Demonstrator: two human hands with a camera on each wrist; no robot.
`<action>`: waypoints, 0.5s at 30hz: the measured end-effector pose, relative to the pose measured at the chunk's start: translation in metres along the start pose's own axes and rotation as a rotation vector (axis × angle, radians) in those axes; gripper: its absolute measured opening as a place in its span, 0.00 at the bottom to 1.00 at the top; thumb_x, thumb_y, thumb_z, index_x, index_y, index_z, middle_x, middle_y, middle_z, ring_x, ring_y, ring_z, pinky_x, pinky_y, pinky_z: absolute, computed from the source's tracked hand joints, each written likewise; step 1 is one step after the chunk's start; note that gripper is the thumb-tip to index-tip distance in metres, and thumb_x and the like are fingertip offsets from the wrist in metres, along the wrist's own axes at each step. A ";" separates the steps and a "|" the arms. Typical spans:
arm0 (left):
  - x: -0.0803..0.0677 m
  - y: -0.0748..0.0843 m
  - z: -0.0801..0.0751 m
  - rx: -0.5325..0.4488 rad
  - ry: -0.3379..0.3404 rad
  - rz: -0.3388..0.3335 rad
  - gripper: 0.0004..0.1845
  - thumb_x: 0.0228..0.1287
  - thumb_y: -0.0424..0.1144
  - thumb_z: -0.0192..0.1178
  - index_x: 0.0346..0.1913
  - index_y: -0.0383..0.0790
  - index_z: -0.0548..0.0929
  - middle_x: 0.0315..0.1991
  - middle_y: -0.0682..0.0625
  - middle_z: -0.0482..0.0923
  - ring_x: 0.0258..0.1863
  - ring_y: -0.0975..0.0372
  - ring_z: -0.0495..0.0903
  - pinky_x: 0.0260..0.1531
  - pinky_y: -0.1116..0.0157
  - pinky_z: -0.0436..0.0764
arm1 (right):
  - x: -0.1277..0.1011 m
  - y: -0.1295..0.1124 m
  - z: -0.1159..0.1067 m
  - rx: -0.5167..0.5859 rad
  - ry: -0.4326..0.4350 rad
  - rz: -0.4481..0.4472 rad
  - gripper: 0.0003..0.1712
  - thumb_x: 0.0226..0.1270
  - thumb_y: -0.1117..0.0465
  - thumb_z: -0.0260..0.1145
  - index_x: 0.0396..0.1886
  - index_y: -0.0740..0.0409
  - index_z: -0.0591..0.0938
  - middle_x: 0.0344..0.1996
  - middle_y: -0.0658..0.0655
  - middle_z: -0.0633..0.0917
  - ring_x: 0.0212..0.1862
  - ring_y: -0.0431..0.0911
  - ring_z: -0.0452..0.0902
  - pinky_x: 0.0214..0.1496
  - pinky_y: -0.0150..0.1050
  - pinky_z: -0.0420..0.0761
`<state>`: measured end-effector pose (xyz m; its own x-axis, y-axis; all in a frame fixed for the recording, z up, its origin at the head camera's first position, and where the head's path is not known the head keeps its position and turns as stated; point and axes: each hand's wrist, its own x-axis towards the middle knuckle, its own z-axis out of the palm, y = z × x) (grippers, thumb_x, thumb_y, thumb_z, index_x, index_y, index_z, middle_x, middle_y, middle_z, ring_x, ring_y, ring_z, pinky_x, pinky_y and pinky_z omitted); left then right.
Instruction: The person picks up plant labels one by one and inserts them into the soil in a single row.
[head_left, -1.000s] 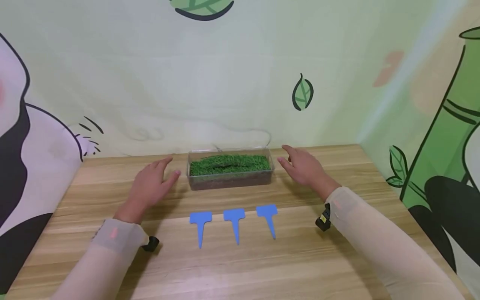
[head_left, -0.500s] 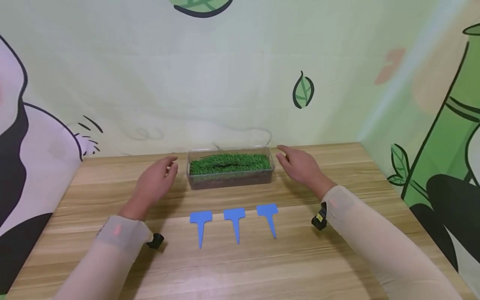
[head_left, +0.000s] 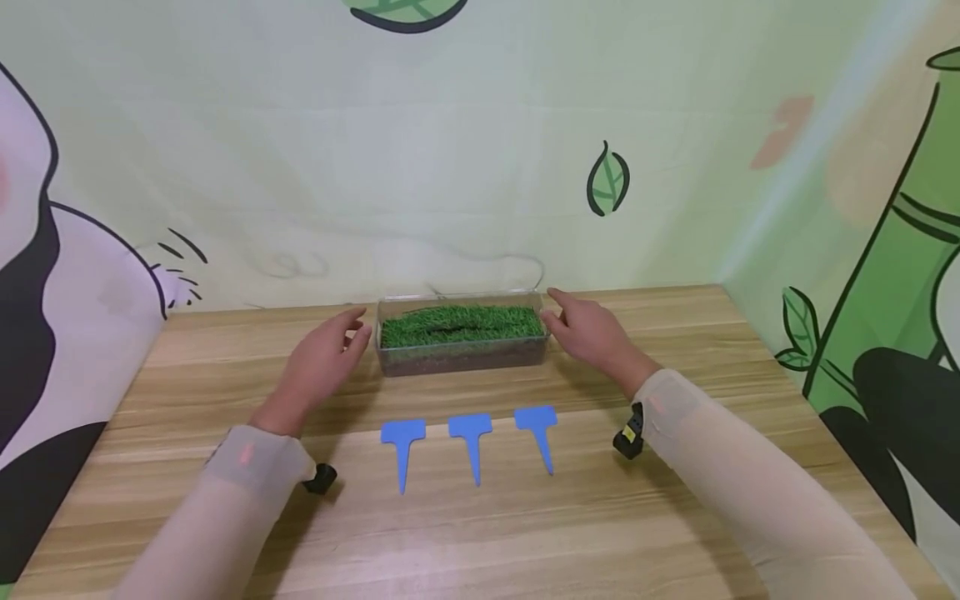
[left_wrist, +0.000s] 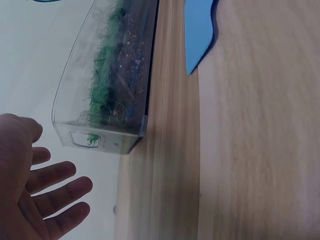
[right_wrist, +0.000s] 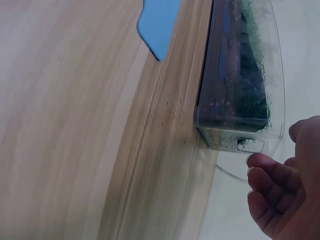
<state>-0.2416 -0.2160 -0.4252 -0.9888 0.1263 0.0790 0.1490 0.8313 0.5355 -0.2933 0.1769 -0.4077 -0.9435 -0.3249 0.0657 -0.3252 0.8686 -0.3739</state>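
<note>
A clear plastic box [head_left: 461, 360] with dark soil and green grass [head_left: 487, 320] stands at the back of the table. My left hand [head_left: 324, 357] is just off its left end, fingers spread and empty in the left wrist view. At the other end, my right hand [head_left: 594, 333] has its thumb and forefinger overlapping the box's corner in the head view. The right wrist view shows loosely bent fingertips [right_wrist: 260, 160] right by the handle slot [right_wrist: 249, 145]. Three blue T-shaped plant labels [head_left: 470, 427] lie in a row before the box.
The wooden table [head_left: 480, 533] ends at a pale printed backdrop [head_left: 465, 167] just behind the box. A thin cord shape shows on the backdrop above the box. Dark wrist cameras [head_left: 628, 435] sit at both sleeve cuffs.
Both hands have moved inward toward the ends of the box, the right until it overlaps the corner. The box and the plant labels have stayed in place.
</note>
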 end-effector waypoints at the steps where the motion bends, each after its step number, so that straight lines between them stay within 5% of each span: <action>1: 0.001 0.000 0.000 -0.001 -0.007 -0.002 0.31 0.80 0.53 0.43 0.77 0.39 0.61 0.68 0.38 0.72 0.59 0.44 0.78 0.56 0.42 0.76 | 0.000 -0.002 0.000 0.004 -0.006 0.001 0.34 0.80 0.46 0.50 0.76 0.61 0.64 0.24 0.52 0.81 0.25 0.45 0.74 0.29 0.43 0.75; 15: 0.007 0.001 0.004 -0.221 -0.137 -0.047 0.32 0.81 0.48 0.44 0.81 0.46 0.52 0.74 0.36 0.64 0.65 0.38 0.71 0.60 0.43 0.75 | 0.005 -0.004 0.008 0.016 -0.126 0.043 0.36 0.80 0.47 0.41 0.80 0.60 0.55 0.17 0.50 0.74 0.17 0.42 0.63 0.20 0.38 0.67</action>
<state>-0.2487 -0.2123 -0.4269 -0.9828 0.1755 -0.0569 0.0842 0.7013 0.7079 -0.2963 0.1685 -0.4128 -0.9405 -0.3330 -0.0672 -0.2828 0.8770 -0.3884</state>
